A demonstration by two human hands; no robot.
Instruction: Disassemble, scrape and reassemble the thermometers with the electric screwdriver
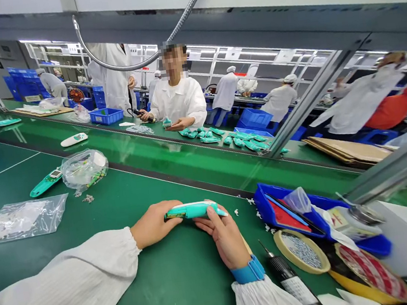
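Between both hands, over the green bench, is a slim teal-and-white handheld device housing point(195, 209) with a narrow pointed tip at the right. Its left end shows an opening with something like a circuit board inside. My left hand point(156, 223) grips that end with thumb and fingers. Around the tip end closes my right hand point(226, 234), thumb on top; a blue wrist strap point(248, 269) is on that wrist. A black electric screwdriver point(287, 273) lies beside my right forearm. Small white pieces point(236, 212) are scattered just right of the housing.
At right stand a blue tray point(380, 244) with tools, a ring of tape point(323, 264) holding screws, and a red-and-white roll point(374, 270). Plastic bags of parts point(22, 218) and a teal housing half point(46, 183) lie left. Beyond the conveyor point(175, 163) a co-worker point(178, 98) handles teal parts.
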